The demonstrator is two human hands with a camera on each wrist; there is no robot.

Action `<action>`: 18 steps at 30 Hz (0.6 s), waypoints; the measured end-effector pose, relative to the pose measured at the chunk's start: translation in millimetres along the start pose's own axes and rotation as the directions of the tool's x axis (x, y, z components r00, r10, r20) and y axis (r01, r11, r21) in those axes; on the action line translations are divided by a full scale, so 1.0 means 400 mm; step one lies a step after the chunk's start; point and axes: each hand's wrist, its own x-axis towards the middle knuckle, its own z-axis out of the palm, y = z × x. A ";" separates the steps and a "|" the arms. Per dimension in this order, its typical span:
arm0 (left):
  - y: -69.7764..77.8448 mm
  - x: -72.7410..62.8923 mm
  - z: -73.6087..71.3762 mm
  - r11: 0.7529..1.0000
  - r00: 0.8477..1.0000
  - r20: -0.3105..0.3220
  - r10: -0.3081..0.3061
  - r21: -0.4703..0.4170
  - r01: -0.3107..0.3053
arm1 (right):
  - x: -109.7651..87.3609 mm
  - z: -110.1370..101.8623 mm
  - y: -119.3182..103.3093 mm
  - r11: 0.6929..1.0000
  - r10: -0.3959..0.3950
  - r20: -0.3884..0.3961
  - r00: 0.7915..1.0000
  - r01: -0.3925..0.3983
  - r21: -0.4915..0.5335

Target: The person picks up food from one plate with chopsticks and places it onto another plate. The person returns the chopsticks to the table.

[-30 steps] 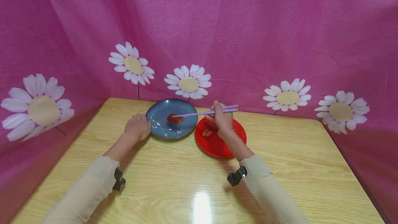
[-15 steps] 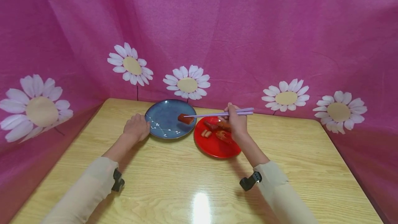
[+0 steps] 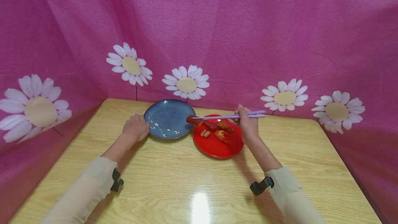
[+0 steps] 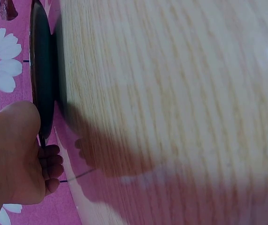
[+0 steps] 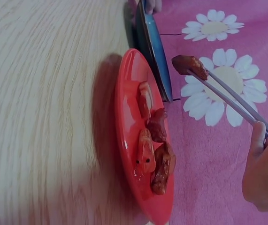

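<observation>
In the head view my left hand (image 3: 135, 129) holds the left rim of a round blue plate (image 3: 166, 113) with small white blossoms. The left wrist view shows the thumb side on the rim and curled fingers under it. My right hand (image 3: 247, 123) grips a pair of lilac chopsticks (image 3: 214, 117). Their tips pinch a glossy reddish-brown piece of food (image 5: 190, 66), raised above the gap between the blue plate and a red plate (image 3: 217, 150). On the red plate lie a shrimp-like piece (image 5: 145, 152), a dark brown piece (image 5: 163, 168), a reddish piece (image 5: 156, 125) and a pale striped piece (image 5: 145, 99).
Both plates stand near the back edge of a light wooden table (image 3: 168, 182). Behind and beside it hangs a pink curtain (image 3: 186, 20) printed with daisies. The blue plate's right rim is close to the red plate's left rim.
My right hand has moved right, carrying the food piece in the chopsticks from over the blue plate's middle toward the red plate. More of the red plate's food shows. My left hand stays on the rim.
</observation>
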 end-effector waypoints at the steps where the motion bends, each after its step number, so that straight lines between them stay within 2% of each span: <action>1: 0.001 0.000 0.000 1.000 1.000 0.001 0.001 0.000 -0.001 | -0.002 -0.004 -0.002 1.000 0.001 -0.003 1.000 -0.001 -0.004; 11: 0.001 -0.003 0.002 1.000 1.000 -0.002 0.004 -0.004 -0.004 | -0.015 -0.049 -0.014 0.999 0.034 -0.022 0.999 -0.034 -0.005; 18: -0.003 -0.002 0.003 1.000 1.000 -0.014 0.020 0.006 -0.020 | -0.018 -0.084 -0.011 0.999 0.025 0.004 1.000 -0.024 -0.035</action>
